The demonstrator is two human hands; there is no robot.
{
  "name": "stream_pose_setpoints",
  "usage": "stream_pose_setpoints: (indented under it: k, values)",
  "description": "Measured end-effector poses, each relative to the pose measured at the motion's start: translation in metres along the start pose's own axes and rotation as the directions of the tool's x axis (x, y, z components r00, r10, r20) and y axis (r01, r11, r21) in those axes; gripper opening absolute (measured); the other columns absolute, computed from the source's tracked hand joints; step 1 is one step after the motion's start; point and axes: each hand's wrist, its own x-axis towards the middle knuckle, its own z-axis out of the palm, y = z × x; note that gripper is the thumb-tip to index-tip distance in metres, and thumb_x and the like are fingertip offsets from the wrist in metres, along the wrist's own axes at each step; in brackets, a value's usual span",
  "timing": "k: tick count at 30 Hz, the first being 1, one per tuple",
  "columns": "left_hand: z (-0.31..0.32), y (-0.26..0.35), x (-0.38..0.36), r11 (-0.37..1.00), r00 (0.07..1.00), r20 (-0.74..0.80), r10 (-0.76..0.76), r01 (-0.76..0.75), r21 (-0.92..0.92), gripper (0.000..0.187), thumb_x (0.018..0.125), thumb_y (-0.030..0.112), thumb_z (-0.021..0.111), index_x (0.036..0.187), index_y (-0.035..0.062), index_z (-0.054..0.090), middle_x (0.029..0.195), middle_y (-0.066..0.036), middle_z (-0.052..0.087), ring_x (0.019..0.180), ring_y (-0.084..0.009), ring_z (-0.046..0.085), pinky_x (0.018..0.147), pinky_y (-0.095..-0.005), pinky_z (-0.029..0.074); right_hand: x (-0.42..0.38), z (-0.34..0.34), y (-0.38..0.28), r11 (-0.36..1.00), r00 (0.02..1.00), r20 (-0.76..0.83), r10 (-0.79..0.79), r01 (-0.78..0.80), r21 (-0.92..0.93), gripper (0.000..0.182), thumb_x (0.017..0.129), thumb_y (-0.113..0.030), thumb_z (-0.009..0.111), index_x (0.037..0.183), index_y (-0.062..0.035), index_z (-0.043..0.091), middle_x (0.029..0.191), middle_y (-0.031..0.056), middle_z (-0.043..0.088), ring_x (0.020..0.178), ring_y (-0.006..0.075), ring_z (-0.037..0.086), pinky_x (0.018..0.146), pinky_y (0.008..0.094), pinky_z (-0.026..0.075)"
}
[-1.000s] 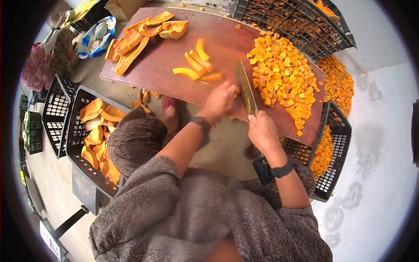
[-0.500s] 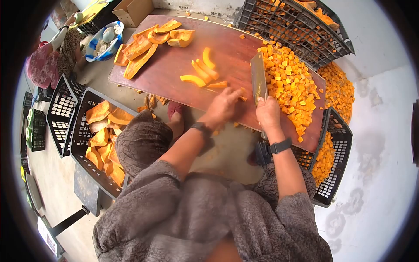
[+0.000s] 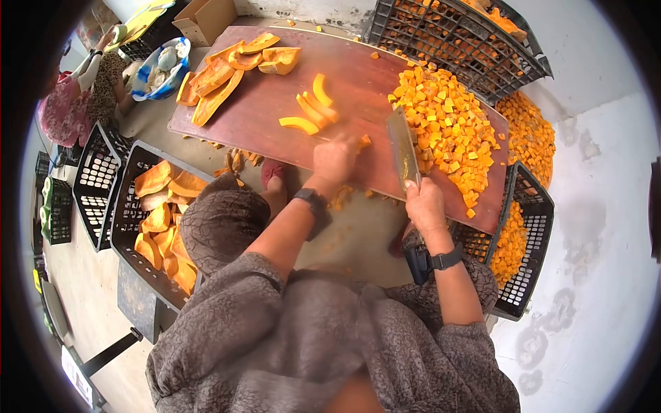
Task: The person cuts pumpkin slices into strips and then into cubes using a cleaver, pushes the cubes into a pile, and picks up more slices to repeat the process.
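My right hand (image 3: 425,205) is wrapped round the handle of a cleaver (image 3: 403,146), whose broad blade stands on edge at the left side of a heap of diced pumpkin (image 3: 447,124). My left hand (image 3: 335,162), slightly blurred, is closed at the near edge of the red board (image 3: 255,144). The end of a pumpkin strip (image 3: 363,141) pokes out past its fingers; the rest is hidden. Several curved pumpkin strips (image 3: 313,110) lie just beyond that hand. Larger pumpkin slices (image 3: 220,72) are piled at the board's far left.
A black crate (image 3: 127,206) of pumpkin pieces stands at my left. Another crate (image 3: 533,237) with diced pumpkin is at the right, below the board. A big crate (image 3: 441,45) stands behind, beside a floor heap of cubes (image 3: 530,131). Another person (image 3: 65,110) is at the far left.
My left hand has drawn back to the left and closed over the strip that lay beside it. The cleaver has moved slightly left and down, away from the diced heap.
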Motion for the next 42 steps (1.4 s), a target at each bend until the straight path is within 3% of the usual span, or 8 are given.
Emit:
stream_pose_setpoints:
  k: [1,2,4,7,22,29,35,42]
  values:
    - [-0.003,0.007,-0.003,1.000,0.998,0.066,0.004,-0.002,-0.024,0.019,0.078,0.016,0.066,0.097,0.0158,0.068,0.089,-0.008,0.062,0.074,-0.0285,0.066,0.063,-0.0418,0.053,0.001,-0.002,0.000,0.996,0.997,-0.010,0.073,-0.073,0.054,0.027,0.093,-0.021,0.060,0.084,0.0042,0.055,0.064,0.0204,0.059,0.052,0.0319,0.061,0.051,0.0423,0.048]
    - [-0.002,0.011,-0.006,1.000,0.998,0.069,0.007,-0.005,-0.029,0.019,0.078,0.016,0.066,0.097,0.0158,0.068,0.089,-0.008,0.062,0.074,-0.0285,0.066,0.063,-0.0418,0.053,-0.001,-0.005,0.000,0.996,0.997,-0.012,0.079,-0.078,0.050,0.027,0.093,-0.021,0.060,0.084,0.0042,0.055,0.064,0.0204,0.059,0.052,0.0319,0.061,0.051,0.0423,0.048]
    - [0.002,0.016,-0.013,0.983,1.000,0.021,0.012,-0.008,-0.186,0.023,0.080,0.016,0.066,0.102,0.0184,0.068,0.091,-0.010,0.062,0.081,-0.0335,0.064,0.070,-0.0444,0.053,-0.008,-0.021,-0.026,0.993,0.997,-0.063,-0.044,0.037,-0.113,0.027,0.092,-0.022,0.062,0.085,0.0044,0.057,0.072,0.0259,0.061,0.067,0.0422,0.062,0.062,0.0462,0.048]
    - [0.004,0.011,-0.017,0.962,0.997,-0.069,0.023,-0.041,-0.270,0.023,0.080,0.013,0.066,0.102,0.0144,0.066,0.092,-0.012,0.061,0.084,-0.0354,0.063,0.075,-0.0441,0.052,-0.012,-0.035,-0.050,0.997,0.999,0.040,0.015,-0.012,-0.077,0.028,0.092,-0.023,0.062,0.086,0.0043,0.057,0.075,0.0276,0.062,0.075,0.0461,0.061,0.066,0.0474,0.048]
    - [0.016,-0.007,-0.019,0.946,0.991,-0.079,0.105,-0.124,-0.299,0.014,0.074,0.004,0.062,0.087,0.0072,0.063,0.082,-0.014,0.057,0.077,-0.0371,0.060,0.070,-0.0443,0.052,-0.001,-0.023,-0.069,0.989,0.970,0.242,0.026,0.011,-0.149,0.026,0.094,-0.020,0.057,0.091,0.0052,0.055,0.077,0.0298,0.061,0.077,0.0488,0.060,0.068,0.0508,0.048]
    - [0.018,-0.009,-0.017,0.939,0.991,-0.086,0.103,-0.125,-0.320,0.012,0.074,0.004,0.062,0.085,0.0077,0.063,0.081,-0.013,0.057,0.077,-0.0361,0.061,0.069,-0.0434,0.052,0.043,0.009,-0.066,0.993,0.987,0.155,-0.050,0.066,-0.102,0.028,0.095,-0.022,0.055,0.091,0.0060,0.056,0.080,0.0302,0.062,0.080,0.0487,0.062,0.070,0.0494,0.049]
    - [0.014,-0.004,-0.015,0.922,0.995,-0.080,0.060,-0.086,-0.377,0.006,0.077,0.006,0.062,0.082,0.0098,0.064,0.082,-0.011,0.060,0.078,-0.0349,0.062,0.070,-0.0434,0.052,0.049,0.013,-0.047,0.988,0.981,0.117,0.153,-0.151,-0.022,0.030,0.095,-0.024,0.055,0.095,0.0054,0.059,0.079,0.0292,0.063,0.078,0.0472,0.063,0.072,0.0491,0.051]
    - [0.016,-0.004,-0.014,0.947,0.996,-0.077,0.051,-0.073,-0.314,0.008,0.077,0.006,0.061,0.083,0.0106,0.064,0.083,-0.011,0.060,0.078,-0.0352,0.062,0.069,-0.0435,0.051,0.028,-0.004,-0.074,0.983,0.988,0.149,-0.045,0.070,-0.169,0.028,0.094,-0.022,0.055,0.089,0.0059,0.056,0.080,0.0292,0.064,0.080,0.0470,0.063,0.072,0.0503,0.051]
